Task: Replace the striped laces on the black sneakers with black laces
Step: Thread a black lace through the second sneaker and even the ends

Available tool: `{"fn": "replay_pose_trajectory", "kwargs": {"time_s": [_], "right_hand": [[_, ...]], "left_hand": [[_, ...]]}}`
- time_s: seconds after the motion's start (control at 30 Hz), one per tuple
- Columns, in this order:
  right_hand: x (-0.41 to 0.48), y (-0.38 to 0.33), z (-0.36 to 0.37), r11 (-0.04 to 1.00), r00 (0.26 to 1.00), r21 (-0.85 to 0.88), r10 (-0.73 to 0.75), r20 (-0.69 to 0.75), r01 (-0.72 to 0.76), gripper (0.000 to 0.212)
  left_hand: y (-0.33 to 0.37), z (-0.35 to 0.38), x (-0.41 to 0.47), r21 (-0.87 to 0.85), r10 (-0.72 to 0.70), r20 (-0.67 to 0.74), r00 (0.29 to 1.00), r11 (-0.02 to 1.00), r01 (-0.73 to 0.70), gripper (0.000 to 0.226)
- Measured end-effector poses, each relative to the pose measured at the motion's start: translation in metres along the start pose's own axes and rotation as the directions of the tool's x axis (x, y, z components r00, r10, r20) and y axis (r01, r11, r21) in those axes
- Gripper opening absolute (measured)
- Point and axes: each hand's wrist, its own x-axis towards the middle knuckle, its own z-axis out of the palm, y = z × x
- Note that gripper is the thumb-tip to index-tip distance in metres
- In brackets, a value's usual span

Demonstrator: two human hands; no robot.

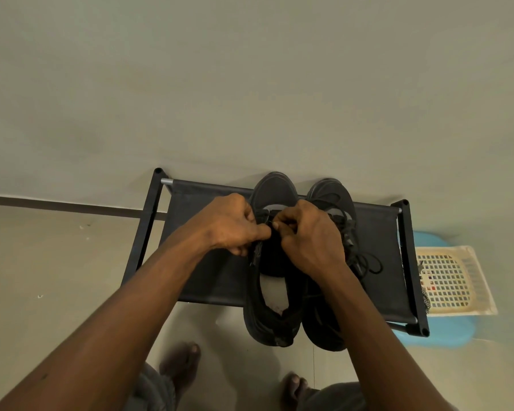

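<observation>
- Fingers [263, 231] of the left hand [229, 223] and right hand [309, 235] curl together, pinching a thin lace [267, 222] over the left sneaker [275, 188], likely threading an eyelet.
- It sits on a fabric rack [208, 209], raised for easy reach.
- Beside it, the right sneaker [330, 191] already carries black laces [371, 264].

No legible text or labels.

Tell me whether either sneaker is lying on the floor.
No: the left sneaker and right sneaker both rest side by side on the rack.
</observation>
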Motion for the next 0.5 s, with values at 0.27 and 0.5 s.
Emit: {"fn": "replay_pose_trajectory", "kwargs": {"time_s": [0.27,0.5], "right_hand": [[0.002,-0.004,0.007,0.983,0.995,0.168,0.081,-0.050,-0.071,0.007],[-0.001,-0.005,0.010,0.995,0.995,0.095,0.037,-0.092,-0.028,0.009]], "left_hand": [[-0.003,0.000,-0.001,0.123,0.100,-0.053,0.994,0.988,-0.093,0.020],[-0.007,-0.002,0.000,0.048,0.096,-0.036,0.995,0.994,-0.094,0.020]]}}
